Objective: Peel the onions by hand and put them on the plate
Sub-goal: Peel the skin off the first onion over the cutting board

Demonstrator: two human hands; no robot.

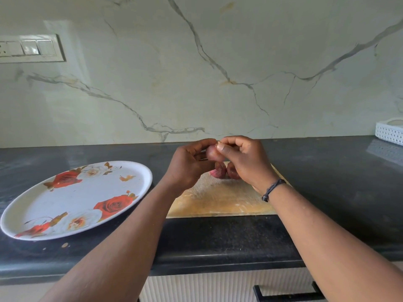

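Observation:
A small reddish onion (210,152) is held up above the wooden cutting board (220,201). My left hand (187,166) grips it from the left with curled fingers. My right hand (242,158) pinches the onion's top with thumb and fingers. Two more onions (220,170) lie on the far part of the board, partly hidden behind my right hand. A large oval white plate (139,188) with red rose prints sits on the dark counter to the left of the board, and nothing lies on it.
The dark stone counter (327,171) runs along a marble wall. A white perforated basket (389,132) stands at the far right. A switch panel (32,47) is on the wall at the left. A drawer handle (287,295) shows below the counter edge.

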